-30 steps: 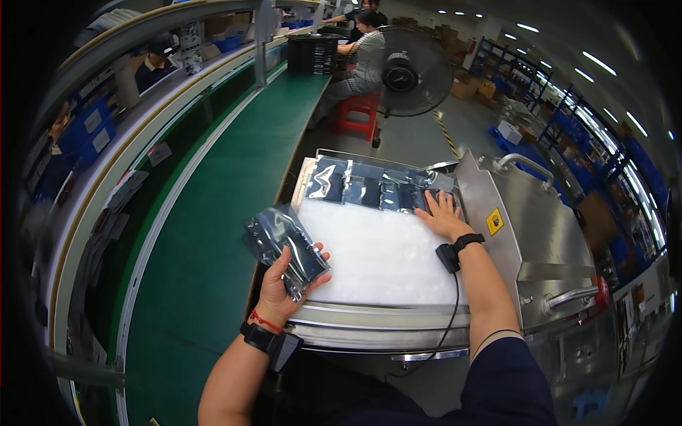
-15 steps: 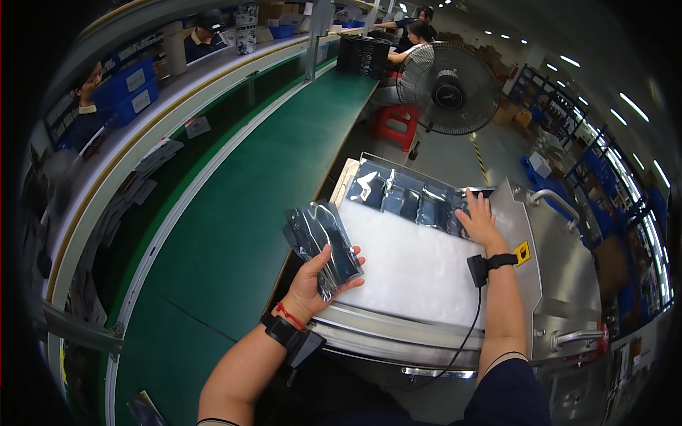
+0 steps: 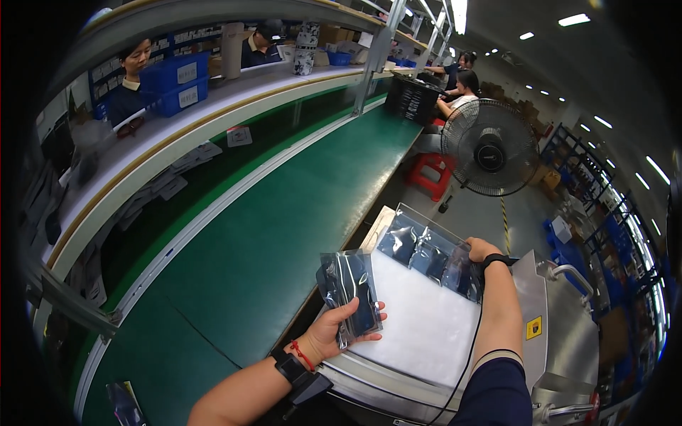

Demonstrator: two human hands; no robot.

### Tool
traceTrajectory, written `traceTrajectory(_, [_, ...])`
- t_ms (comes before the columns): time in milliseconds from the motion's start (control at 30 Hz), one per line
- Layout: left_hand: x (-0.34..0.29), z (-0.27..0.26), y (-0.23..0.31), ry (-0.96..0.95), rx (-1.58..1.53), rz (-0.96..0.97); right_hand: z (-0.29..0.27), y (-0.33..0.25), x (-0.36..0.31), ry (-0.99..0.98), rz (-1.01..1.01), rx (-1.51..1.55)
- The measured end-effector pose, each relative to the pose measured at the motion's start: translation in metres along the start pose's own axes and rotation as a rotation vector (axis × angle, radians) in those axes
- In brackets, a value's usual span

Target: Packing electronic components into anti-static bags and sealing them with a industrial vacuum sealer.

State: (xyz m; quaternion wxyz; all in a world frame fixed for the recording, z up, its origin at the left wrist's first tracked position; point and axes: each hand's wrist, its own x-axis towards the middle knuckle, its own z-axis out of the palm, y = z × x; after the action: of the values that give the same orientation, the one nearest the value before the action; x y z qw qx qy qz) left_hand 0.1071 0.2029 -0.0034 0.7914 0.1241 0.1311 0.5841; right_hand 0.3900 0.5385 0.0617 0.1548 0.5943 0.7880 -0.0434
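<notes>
My left hand grips a small stack of shiny clear plastic pouches with dark contents, thumb on top and fingers underneath. It is held over the near left edge of a white padded surface on a steel machine. Along the far side of this pad lies a row of similar pouches, side by side. My right hand is at the right far end of that row, by the edge of a clear panel. Its fingers are curled in, and whatever they grip is hidden.
A steel lid with a handle stands right of the pad. To the left runs a green conveyor belt, with a shelf holding blue bins beyond. A floor fan and red stool stand ahead; several people sit along the line.
My right hand has gone from lying spread over the row's right end to curling at its far edge. The left hand still holds its pouches. The view has shifted, moving the scene down and right.
</notes>
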Motion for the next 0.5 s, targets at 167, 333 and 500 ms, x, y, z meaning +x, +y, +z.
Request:
traceTrajectory(167, [0.004,0.002,0.001,0.001,-0.023,0.003,0.008,0.007,-0.001,0.255,-0.084,0.005])
traceTrajectory(333, [0.003,0.004,0.004,0.019,-0.016,0.012,0.012,0.002,-0.010,0.390,-0.124,-0.050])
traceTrajectory(500, [0.003,0.001,0.002,0.000,-0.005,0.016,0.019,0.006,-0.008,0.530,-0.179,-0.239])
